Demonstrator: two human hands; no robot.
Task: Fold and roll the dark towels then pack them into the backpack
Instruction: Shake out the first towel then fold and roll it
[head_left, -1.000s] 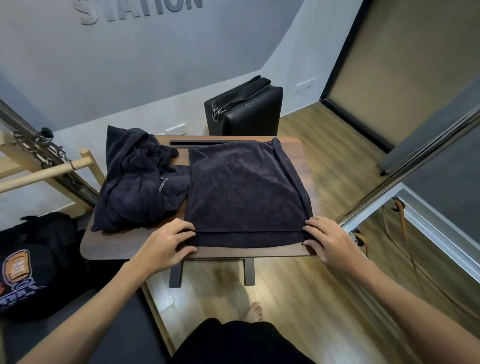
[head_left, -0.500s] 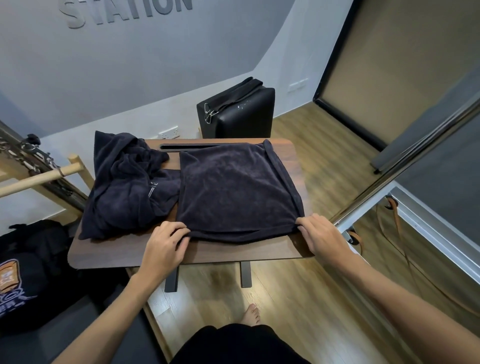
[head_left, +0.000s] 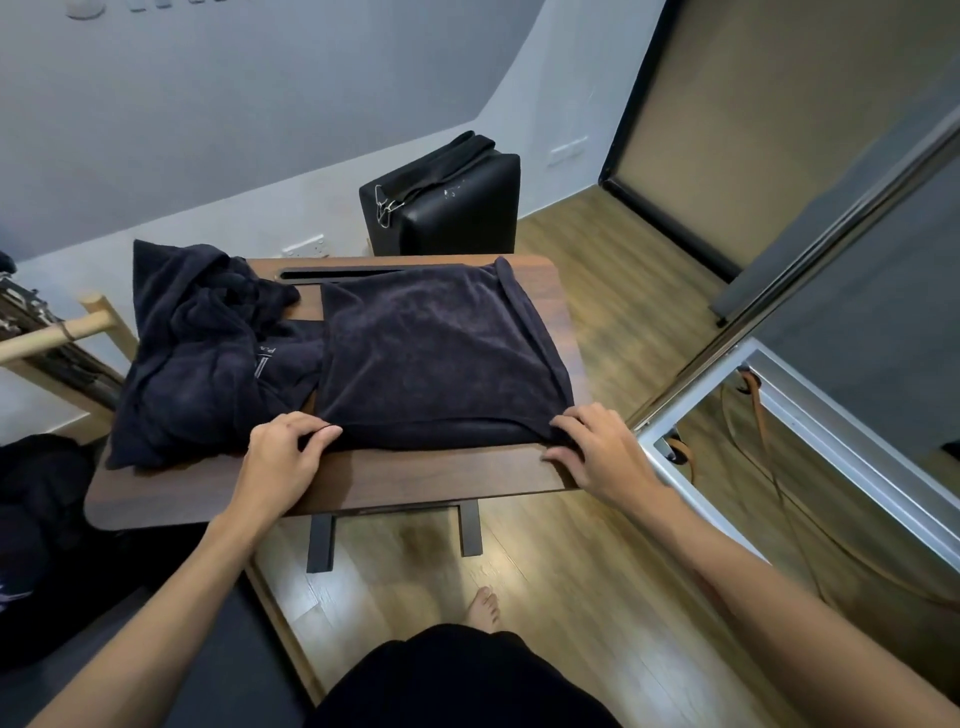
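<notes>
left hand (head_left: 283, 452) and right hand (head_left: 597, 449) pinching folded towel (head_left: 436, 353) near corners, crumpled towel (head_left: 202, 353) touching alongside, table (head_left: 415, 480)

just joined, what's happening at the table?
A person is working on a folded dark towel laid flat on a small wooden table. The left hand and right hand each pinch a near corner of it, likely to start rolling. A second dark towel lies crumpled beside it, untouched. The backpack sits on the floor to the left; nothing visibly packed yet.
</notes>
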